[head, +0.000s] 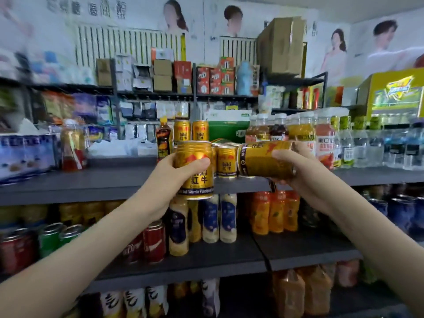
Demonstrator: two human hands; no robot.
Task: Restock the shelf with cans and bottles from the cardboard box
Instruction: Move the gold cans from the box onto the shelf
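Placement step: your left hand [177, 174] grips an upright gold can [197, 182], your right hand [298, 167] a sideways can [263, 159], both before the upper shelf [110, 180]. Next, stand them beside the shelved cans [226, 160].

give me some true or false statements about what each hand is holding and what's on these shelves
1. The left hand grips an upright gold metal can. True.
2. The right hand holds nothing. False: it grips a second gold can, turned on its side.
3. More gold cans stand on the top grey shelf behind the hands. True.
4. Only water bottles stand on the next shelf down. False: orange bottles and red cans stand there.
5. The clear water bottles are at the left end of the top grey shelf. False: they are at its right end.
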